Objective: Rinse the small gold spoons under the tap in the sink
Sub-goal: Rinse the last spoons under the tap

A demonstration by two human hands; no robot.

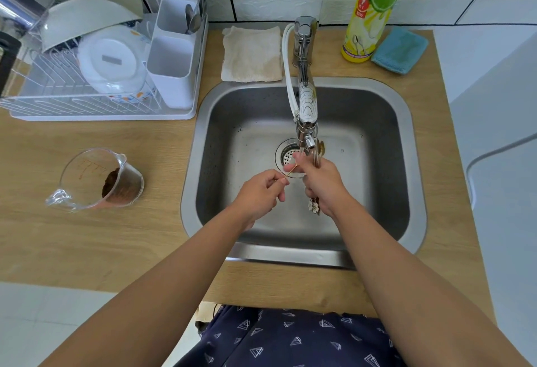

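Note:
Over the steel sink (377, 111), my left hand (258, 192) pinches the thin handle of a small gold spoon (290, 171), which points up and right toward the tap spout (308, 141). My right hand (322, 183) grips other gold spoons (319, 151); their bowls stick up beside the spout and a flower-decorated handle end (314, 206) hangs below the palm. The fingertips of my right hand touch the far end of the left hand's spoon. Both hands sit just under the spout, above the drain strainer (286, 155).
A glass measuring cup (98, 180) with brown powder lies tilted on the wooden counter at left. A dish rack (96, 70) with bowls and a cutlery holder stands behind it. A cloth (251, 54), a dish soap bottle (374, 9) and a blue sponge (399, 49) sit behind the sink.

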